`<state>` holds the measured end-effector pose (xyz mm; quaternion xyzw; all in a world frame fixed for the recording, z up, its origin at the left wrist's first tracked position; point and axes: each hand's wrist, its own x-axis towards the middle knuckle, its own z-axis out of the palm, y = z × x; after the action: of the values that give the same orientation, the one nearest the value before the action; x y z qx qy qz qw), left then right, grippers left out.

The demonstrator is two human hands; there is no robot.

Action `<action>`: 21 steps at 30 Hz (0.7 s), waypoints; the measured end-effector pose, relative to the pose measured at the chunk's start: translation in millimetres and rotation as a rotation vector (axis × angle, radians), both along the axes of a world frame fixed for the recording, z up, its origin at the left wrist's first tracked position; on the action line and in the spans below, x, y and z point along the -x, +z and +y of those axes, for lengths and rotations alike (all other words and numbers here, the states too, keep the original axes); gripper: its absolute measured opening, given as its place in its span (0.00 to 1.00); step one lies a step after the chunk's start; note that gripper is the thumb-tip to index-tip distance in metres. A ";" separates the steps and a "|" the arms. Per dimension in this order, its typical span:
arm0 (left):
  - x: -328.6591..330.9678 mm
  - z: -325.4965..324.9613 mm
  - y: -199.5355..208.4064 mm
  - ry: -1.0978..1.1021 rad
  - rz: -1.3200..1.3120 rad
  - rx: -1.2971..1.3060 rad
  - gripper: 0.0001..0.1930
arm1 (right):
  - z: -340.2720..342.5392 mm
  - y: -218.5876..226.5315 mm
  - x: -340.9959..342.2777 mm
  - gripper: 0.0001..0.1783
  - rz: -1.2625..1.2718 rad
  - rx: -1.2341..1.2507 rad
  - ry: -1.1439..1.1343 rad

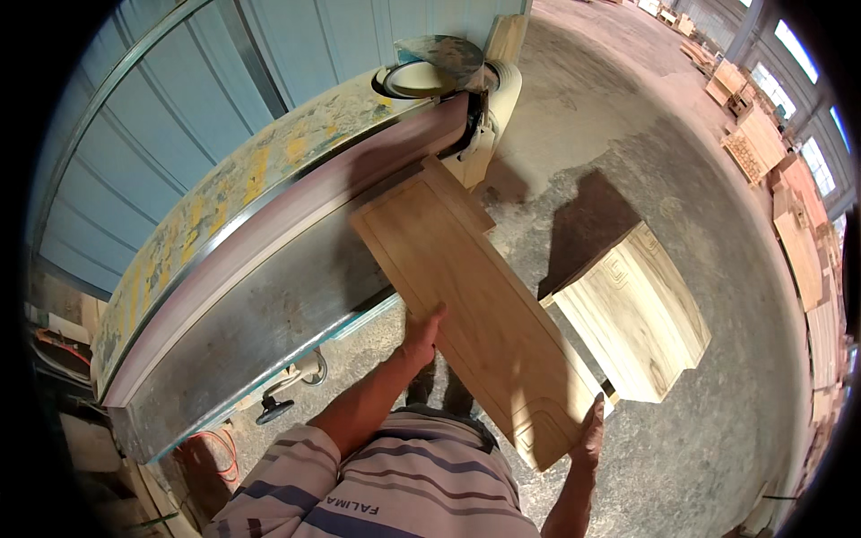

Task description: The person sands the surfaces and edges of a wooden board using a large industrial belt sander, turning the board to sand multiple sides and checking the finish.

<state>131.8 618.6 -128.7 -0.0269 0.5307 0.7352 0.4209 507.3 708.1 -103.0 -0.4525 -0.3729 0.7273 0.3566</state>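
A long carved wooden panel (pixel 475 305) slants from the edge sander's metal table (pixel 269 305) down toward my right side. Its far end lies over the right end of that table, close to the pinkish sanding belt (pixel 296 211). My left hand (pixel 423 335) is closed on the panel's left long edge, around the middle, with the thumb on top. My right hand (pixel 587 435) grips the near right corner of the panel, its fingers mostly hidden beneath. A carved spiral pattern shows on the panel's near end.
A stack of pale carved wooden panels (pixel 632 318) stands right of the held panel. Behind the sander rises a blue corrugated wall (pixel 170 134). A black handwheel (pixel 274 411) juts out below the table. Wood piles (pixel 753 148) line the far right of the concrete floor.
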 end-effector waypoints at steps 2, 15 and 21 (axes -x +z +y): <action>6.1 -0.2 6.0 -0.007 0.016 0.038 0.22 | -7.2 5.3 12.3 0.40 0.077 0.105 -0.068; 9.1 -0.8 -7.4 0.027 -0.125 -0.095 0.31 | -7.5 -5.3 30.9 0.38 0.116 0.110 -0.136; 13.0 5.4 1.8 0.056 -0.209 -0.020 0.30 | -4.6 1.9 47.6 0.36 0.124 0.100 -0.203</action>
<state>118.8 624.0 -126.9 -0.1138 0.4755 0.7452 0.4534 459.7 703.5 -101.1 -0.4591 -0.2656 0.7319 0.4277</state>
